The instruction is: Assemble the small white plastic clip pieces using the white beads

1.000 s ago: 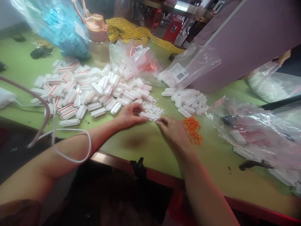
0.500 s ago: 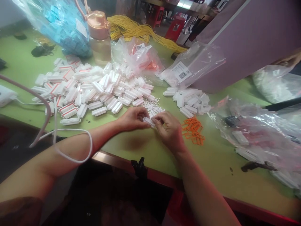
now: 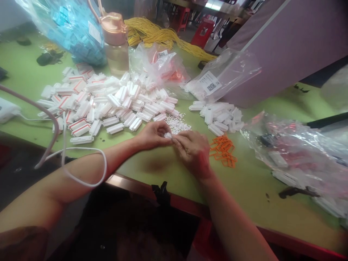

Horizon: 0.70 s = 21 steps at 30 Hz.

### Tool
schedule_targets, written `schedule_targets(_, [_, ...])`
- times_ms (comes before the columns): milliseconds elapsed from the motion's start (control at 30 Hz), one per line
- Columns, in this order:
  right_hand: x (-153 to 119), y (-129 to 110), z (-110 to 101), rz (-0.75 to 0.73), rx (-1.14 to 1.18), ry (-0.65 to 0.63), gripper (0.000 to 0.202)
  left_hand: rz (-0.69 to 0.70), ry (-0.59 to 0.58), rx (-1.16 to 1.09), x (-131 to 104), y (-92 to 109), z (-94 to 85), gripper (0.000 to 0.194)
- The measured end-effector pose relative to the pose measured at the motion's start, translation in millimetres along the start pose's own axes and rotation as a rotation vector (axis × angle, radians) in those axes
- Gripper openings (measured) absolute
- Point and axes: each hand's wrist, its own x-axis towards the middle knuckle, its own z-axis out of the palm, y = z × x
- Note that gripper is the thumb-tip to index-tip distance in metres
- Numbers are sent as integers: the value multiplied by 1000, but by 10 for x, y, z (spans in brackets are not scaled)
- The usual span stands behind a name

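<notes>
My left hand (image 3: 154, 135) pinches a small white plastic piece (image 3: 168, 135) between thumb and fingers, just above the table. At the right end of that piece, the fingertips of my right hand (image 3: 194, 148) are pressed together, covering part of it. Whether they also hold something smaller is hidden. Directly behind my hands lies a scatter of tiny white pegs (image 3: 178, 124). A big heap of white plastic blocks (image 3: 114, 99), some with orange-red strips, spreads behind and to the left. Close to my right hand are orange plastic frames (image 3: 224, 150).
More white blocks (image 3: 220, 116) form a smaller pile at right. A bottle (image 3: 116, 47), a bag of blue parts (image 3: 78, 40) and yellow cords (image 3: 160, 32) stand behind. Plastic bags (image 3: 296, 156) cover the right side. A white cable (image 3: 104, 163) loops over my left forearm.
The white piece has turned and now shows less of its length between my hands. My right hand has shifted slightly left, with its fingers more over the piece. A bag at far right has moved away.
</notes>
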Motion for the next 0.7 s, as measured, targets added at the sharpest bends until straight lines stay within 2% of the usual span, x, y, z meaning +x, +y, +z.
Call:
schedule_targets(100, [2,-9,-2,32,17,-24,24,-13,23,-34,1,-7,-6,34])
schedule_targets(167, [12,31,-17,68,137,-28,24,-17,20,-69,0,-12,-8,36])
schedule_targets(300, [23,264,-85,292,387,57,25,-28,-43,-54,1,-22,-23,41])
schedule_targets(367, [13,396,-117,413,335,10,23,-19,-60,27,1,-18,-36,42])
schedule_targets(433, [-3,476,-129,467,236,-104,21,-2,-58,87,-1,-4,-45,42])
schedule_targets(500, [-18,486,-114,464,181,-178,20,7,-62,106,-3,16,-47,42])
schedule_targets(700, [-7,360,-1,304,93,-239,16,25,-78,144,-12,69,-29,37])
